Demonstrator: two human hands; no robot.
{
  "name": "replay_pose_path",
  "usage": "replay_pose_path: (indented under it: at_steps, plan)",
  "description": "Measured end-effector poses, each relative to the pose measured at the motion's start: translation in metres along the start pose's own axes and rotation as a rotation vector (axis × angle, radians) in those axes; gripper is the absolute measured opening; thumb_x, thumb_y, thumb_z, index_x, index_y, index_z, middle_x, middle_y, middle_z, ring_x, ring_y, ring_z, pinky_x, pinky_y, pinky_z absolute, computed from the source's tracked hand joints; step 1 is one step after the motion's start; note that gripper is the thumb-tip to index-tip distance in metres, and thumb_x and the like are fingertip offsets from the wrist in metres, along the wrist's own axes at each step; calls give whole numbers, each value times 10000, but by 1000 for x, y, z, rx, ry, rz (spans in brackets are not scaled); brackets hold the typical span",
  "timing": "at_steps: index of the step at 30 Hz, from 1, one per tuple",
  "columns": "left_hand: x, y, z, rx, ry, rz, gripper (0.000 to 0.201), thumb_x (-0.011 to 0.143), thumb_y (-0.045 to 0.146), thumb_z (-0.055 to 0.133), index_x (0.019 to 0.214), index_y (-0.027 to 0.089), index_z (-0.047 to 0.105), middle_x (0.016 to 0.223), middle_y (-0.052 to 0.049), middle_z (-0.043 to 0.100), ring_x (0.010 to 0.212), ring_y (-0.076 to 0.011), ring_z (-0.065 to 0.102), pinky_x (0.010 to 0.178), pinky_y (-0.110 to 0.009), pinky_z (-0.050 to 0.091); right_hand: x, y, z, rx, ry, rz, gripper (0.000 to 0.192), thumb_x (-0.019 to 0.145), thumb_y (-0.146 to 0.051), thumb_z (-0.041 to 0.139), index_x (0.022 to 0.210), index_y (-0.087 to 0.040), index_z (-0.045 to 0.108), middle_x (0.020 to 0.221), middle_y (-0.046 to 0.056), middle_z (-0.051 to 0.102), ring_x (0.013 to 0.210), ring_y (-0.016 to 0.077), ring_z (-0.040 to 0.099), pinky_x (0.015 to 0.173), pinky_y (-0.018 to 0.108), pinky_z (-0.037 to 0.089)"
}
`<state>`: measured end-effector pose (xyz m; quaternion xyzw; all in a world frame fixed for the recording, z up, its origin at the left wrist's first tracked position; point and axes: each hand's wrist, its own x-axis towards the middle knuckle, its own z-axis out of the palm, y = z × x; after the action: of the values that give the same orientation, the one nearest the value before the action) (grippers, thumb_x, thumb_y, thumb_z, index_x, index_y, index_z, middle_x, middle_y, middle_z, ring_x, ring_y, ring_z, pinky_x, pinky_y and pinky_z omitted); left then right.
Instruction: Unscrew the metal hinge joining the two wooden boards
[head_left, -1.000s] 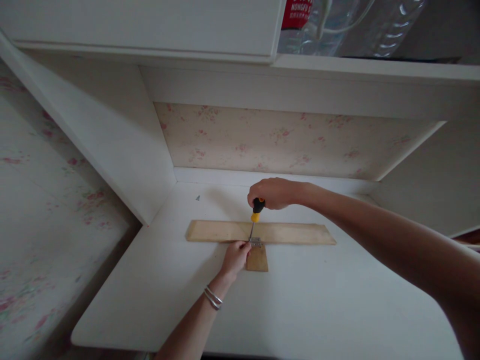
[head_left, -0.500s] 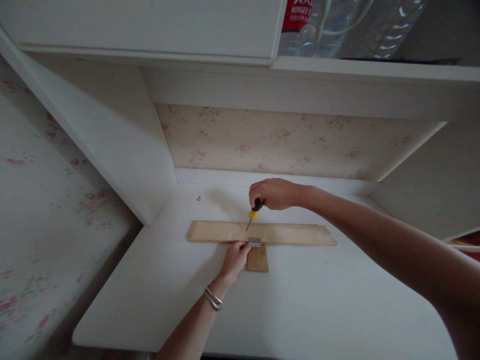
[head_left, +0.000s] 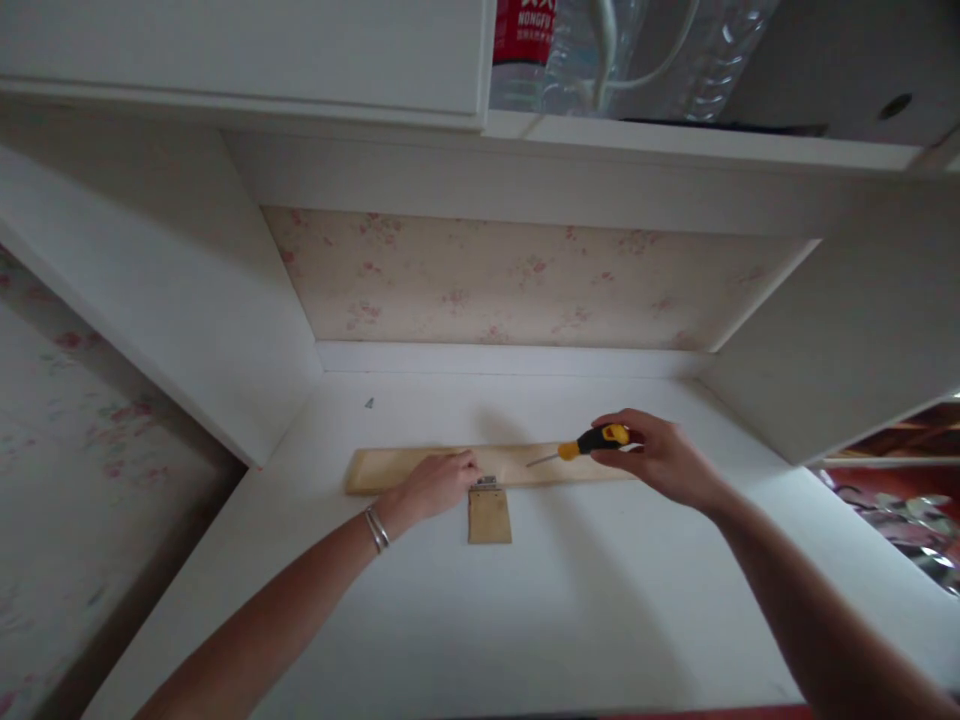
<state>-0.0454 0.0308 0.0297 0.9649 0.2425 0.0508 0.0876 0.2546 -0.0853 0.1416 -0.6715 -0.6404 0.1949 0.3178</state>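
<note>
One white desk (head_left: 525, 620) fills the lower half of the view, boxed in by white side panels and a floral back wall (head_left: 517, 280). Above it runs a shelf (head_left: 675, 140) carrying clear plastic water bottles (head_left: 600, 50), one with a red label. On the desk near the back lies a long wooden strip (head_left: 382, 468), and a small wooden block (head_left: 489, 516) sits against its near edge, joined to it by a small metal hinge (head_left: 486, 484). The left hand (head_left: 435, 485), with bangles (head_left: 375, 528) on the wrist, rests palm-down on the strip just left of the hinge, fingers pressing flat rather than gripping. The right hand (head_left: 660, 460) is closed around the yellow and black handle of a screwdriver (head_left: 581, 447), held nearly level above the strip, its tip pointing left toward the hinge but clear of it. A tiny screw (head_left: 369, 403) lies apart near the back left corner.
</note>
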Motion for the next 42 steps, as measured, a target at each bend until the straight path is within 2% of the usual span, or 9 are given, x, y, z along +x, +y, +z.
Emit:
replay_pose_path:
  at_steps: [3, 6, 9, 15, 23, 32, 35, 39, 42]
  plan:
    - [11, -9, -2, 57, -44, 97, 209, 893, 161, 469, 910, 248, 659, 938, -23, 650, 846, -166, 630, 686, -241, 457, -32, 20, 6, 270, 80, 188, 407, 687, -443, 728, 1006, -206, 642, 931, 68, 690, 811, 226, 641, 707, 335, 500]
    - [18, -13, -3, 100, -84, 155, 192, 898, 184, 471, 871, 239, 653, 905, -16, 657, 803, -158, 637, 666, -234, 455, -57, 32, 15, 424, 130, 306, 447, 657, -428, 759, 1019, -197, 633, 911, 71, 694, 808, 232, 637, 679, 331, 488]
    - [24, -13, -2, 148, -113, 179, 192, 910, 198, 453, 884, 226, 642, 916, -26, 668, 826, -173, 646, 658, -243, 456, -72, 40, 25, 491, 169, 353, 466, 649, -413, 766, 1037, -193, 632, 885, 66, 694, 785, 225, 627, 667, 335, 476]
    - [28, -7, 4, 173, -152, 126, 267, 940, 271, 378, 959, 201, 635, 964, -68, 682, 840, -207, 658, 686, -284, 476, -86, 48, 45, 563, 176, 383, 443, 673, -412, 748, 1032, -184, 625, 760, 38, 673, 704, 197, 603, 637, 336, 466]
    - [43, -2, 11, 108, -280, -189, 357, 887, 330, 423, 846, 155, 732, 945, -165, 707, 891, -272, 666, 783, -352, 487, -91, 55, 63, 624, 142, 401, 417, 693, -412, 742, 1026, -201, 610, 897, 42, 672, 730, 180, 597, 682, 344, 489]
    - [51, -4, 11, 29, -346, -384, 406, 879, 394, 413, 922, 146, 731, 947, -169, 711, 802, -242, 686, 647, -266, 489, -88, 50, 69, 656, 131, 418, 423, 678, -418, 754, 1008, -195, 611, 879, 42, 674, 743, 181, 604, 677, 330, 506]
    - [50, -3, 5, 20, -323, -388, 384, 873, 408, 447, 927, 147, 723, 941, -165, 710, 824, -238, 679, 697, -267, 480, -88, 49, 71, 666, 124, 426, 427, 675, -419, 754, 1009, -193, 612, 890, 44, 674, 759, 187, 610, 680, 330, 510]
    - [45, -6, -10, -3, -268, -334, 444, 927, 408, 340, 970, 157, 704, 985, -144, 695, 888, -229, 659, 759, -283, 467, -88, 50, 72, 671, 121, 412, 411, 684, -415, 745, 1005, -193, 618, 892, 46, 674, 758, 197, 613, 678, 349, 513]
    - [35, -11, -21, -73, -238, -144, 341, 923, 388, 392, 1041, 245, 677, 1083, -51, 663, 940, -170, 633, 819, -237, 442, -88, 53, 72, 687, 128, 418, 407, 682, -406, 750, 1006, -196, 621, 879, 43, 677, 754, 193, 608, 687, 352, 513]
